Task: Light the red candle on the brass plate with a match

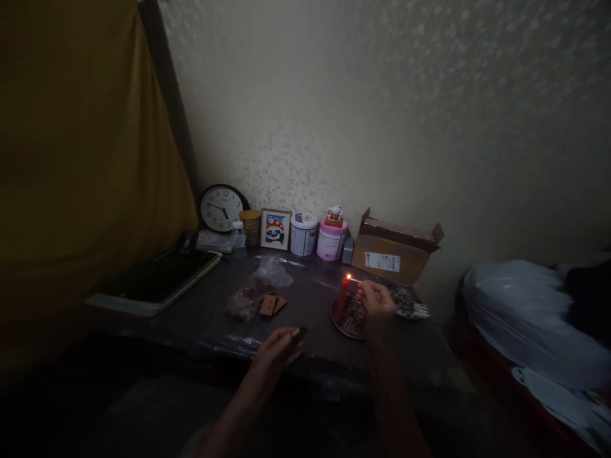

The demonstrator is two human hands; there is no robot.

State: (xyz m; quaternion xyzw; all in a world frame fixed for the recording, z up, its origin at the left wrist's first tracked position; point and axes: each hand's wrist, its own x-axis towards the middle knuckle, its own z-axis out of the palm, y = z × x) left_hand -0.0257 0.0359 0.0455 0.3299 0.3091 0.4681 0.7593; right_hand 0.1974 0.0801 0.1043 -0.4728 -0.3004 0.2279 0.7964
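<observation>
My right hand (pixel 377 300) pinches a thin match (pixel 354 279) whose flame touches or nearly touches the top of a red candle (pixel 342 301). The candle stands upright on a round patterned plate (pixel 352 320), its wick lost in the glow. Close to the table's front edge, my left hand (pixel 275 350) is closed around a small dark box, likely a matchbox (pixel 298 333). Beyond that hand lie similar small brown boxes (pixel 268 305) beside a clear plastic bag (pixel 273 272), with more brown pieces inside it.
Behind my right hand, a second plate (pixel 400 298) has several white sticks (pixel 421 310) at its edge. Along the wall stand a clock (pixel 222 208), a framed panda picture (pixel 275 230), tins (pixel 304 235) and an open cardboard box (pixel 389 251). A large dark book-like item (pixel 157 283) lies left.
</observation>
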